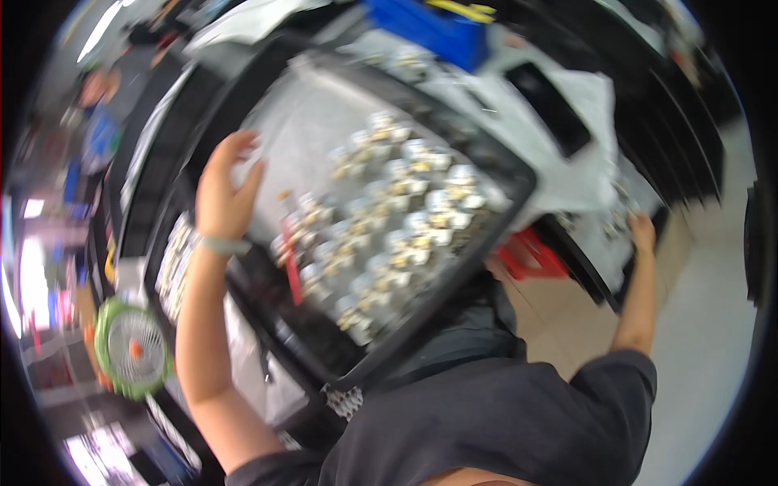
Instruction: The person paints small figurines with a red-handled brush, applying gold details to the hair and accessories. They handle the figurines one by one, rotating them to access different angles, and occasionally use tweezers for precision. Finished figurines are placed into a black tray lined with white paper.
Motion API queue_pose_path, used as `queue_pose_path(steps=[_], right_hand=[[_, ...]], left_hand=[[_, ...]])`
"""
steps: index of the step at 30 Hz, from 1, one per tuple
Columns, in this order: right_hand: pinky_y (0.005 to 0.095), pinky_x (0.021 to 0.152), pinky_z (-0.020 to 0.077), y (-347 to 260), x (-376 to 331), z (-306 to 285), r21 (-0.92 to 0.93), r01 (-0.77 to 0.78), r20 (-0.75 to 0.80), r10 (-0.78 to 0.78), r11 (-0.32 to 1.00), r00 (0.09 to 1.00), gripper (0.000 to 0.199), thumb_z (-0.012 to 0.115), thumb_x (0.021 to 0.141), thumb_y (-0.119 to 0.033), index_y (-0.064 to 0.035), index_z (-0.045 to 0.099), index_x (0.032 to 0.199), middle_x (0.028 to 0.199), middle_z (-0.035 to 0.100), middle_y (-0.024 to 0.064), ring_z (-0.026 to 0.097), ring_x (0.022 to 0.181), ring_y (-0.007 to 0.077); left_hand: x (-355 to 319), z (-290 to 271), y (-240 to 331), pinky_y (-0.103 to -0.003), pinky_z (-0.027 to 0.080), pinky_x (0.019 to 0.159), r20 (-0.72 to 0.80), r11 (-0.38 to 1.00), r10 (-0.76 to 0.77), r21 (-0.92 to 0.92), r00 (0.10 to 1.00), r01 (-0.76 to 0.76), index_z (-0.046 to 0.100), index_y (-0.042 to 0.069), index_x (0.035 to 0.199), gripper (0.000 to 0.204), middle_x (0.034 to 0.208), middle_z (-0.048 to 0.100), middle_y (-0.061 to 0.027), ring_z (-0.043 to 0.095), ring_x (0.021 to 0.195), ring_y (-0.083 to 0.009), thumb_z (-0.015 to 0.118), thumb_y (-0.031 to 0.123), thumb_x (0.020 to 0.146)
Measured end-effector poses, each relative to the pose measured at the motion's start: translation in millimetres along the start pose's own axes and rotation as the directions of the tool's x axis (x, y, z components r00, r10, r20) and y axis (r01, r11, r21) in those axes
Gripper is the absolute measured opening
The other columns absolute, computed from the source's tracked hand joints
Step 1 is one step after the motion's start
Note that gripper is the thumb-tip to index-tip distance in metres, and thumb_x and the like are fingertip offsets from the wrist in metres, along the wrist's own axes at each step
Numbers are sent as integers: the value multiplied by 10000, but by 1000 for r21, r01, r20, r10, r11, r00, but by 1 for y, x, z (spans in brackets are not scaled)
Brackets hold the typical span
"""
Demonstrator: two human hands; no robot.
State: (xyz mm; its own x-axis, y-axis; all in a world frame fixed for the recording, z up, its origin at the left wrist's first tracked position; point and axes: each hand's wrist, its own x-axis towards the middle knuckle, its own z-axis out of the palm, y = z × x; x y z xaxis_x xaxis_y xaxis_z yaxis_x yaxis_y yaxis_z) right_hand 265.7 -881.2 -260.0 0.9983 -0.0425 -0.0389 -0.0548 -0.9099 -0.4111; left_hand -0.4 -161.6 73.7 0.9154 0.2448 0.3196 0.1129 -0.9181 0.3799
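Observation:
A black tray [519,182] lined with a clear grey sheet tilts across the middle of the head view. Rows of small white and brass parts [389,227] lie on it, with a thin red strip [290,257] beside them. My left hand [223,190] rests flat on the sheet at the tray's left edge, fingers spread; a band sits on its wrist. My right hand [643,232] reaches far to the right and touches a white bag [604,223] of small parts by a black rack. The picture is blurred by motion.
A small green fan [132,347] stands at the lower left. A blue bin [442,31] and white plastic sheeting [567,105] with a dark flat panel [547,105] lie beyond the tray. A red crate [531,255] sits under the bench. A pale floor [705,340] is at the right.

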Motion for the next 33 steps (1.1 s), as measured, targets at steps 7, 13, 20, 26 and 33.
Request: queue_pose_path(steps=[7,13,20,26,33], right_hand=[[273,889,418,-83,63,-55,305,278,-259,-202,911,945,315,561,870,-158,28,535,1124,1074,593,121,561,1010,164],[268,905,410,-439,-84,-162,566,681,-332,-629,464,703,224,475,901,-59,12,545,1101,1077,581,108,555,1015,166],[312,661,462,-627,-221,-136,631,708,-241,-948,-316,-209,159,626,721,-79,-57,626,878,811,625,76,590,730,239],[330,668,456,-648,-272,-95,700,513,-139,-800,-497,-584,225,649,720,-141,-91,596,934,865,597,56,571,785,237],[414,956,338,-630,-289,-60,749,453,76,-617,-483,-783,469,578,805,-318,-142,473,1227,1320,409,76,353,1243,254]], left_hand=[[-34,-21,-47,-291,448,756,338,937,-338,36,878,347,588,25,1040,267,885,604,-79,551,826,-163,569,109,787],[-14,28,8,-382,405,832,450,933,-226,354,864,60,610,64,1014,366,902,642,-109,585,913,-254,575,361,801],[-13,24,19,-351,393,809,438,952,-231,285,869,110,561,79,1092,337,1005,620,-124,601,903,-256,553,298,835],[-88,-55,9,-334,426,750,82,625,-305,-735,949,265,456,57,1183,337,979,552,-98,536,862,-175,469,242,901],[-197,-77,-1,-293,358,749,203,-222,-342,-966,918,131,308,163,1244,693,1181,429,-86,461,918,-206,632,129,632]])
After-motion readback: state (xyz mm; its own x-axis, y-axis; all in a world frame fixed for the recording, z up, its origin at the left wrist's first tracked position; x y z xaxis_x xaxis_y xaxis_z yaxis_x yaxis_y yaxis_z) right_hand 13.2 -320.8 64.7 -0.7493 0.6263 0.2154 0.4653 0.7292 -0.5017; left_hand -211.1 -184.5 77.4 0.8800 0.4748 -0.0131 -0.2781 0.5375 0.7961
